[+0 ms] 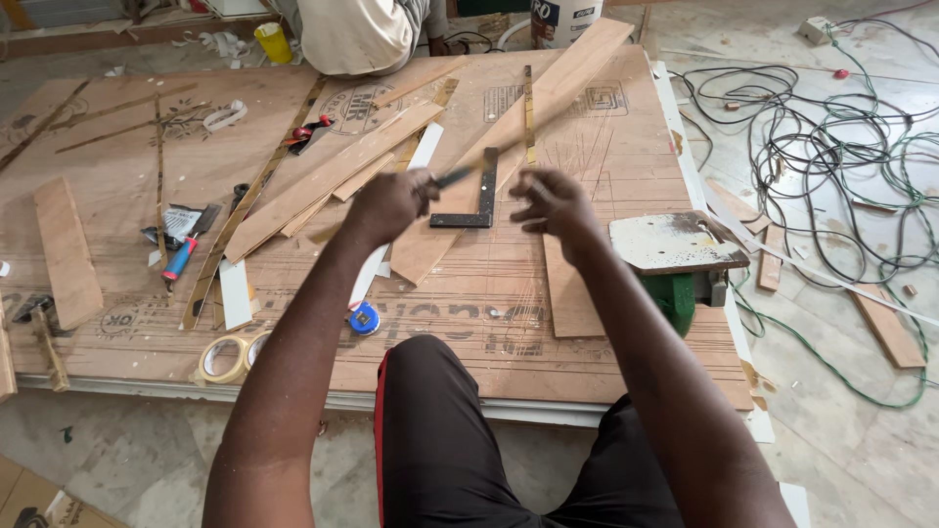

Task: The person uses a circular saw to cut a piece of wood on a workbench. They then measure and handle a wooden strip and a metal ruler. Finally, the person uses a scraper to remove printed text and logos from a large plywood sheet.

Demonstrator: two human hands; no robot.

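My left hand point(389, 203) is closed around a thin dark tool point(456, 176), blurred, whose tip points right toward a black L-shaped square point(482, 207). My right hand point(550, 201) hovers just right of the square with its fingers spread and nothing in it. Both hands are above a long wooden plank point(548, 98) that runs diagonally across a big plywood sheet point(117, 156) on the floor. My knee in dark shorts point(430, 411) rests at the sheet's near edge.
A green power saw with a worn metal base plate point(675, 244) sits beside my right forearm. A blue tape measure point(364, 318), tape rolls point(225, 358), a red-and-blue-handled tool point(179, 259) and wood strips point(323, 181) lie left. Tangled cables point(831, 147) cover the right floor. Another person point(362, 34) sits at the far edge.
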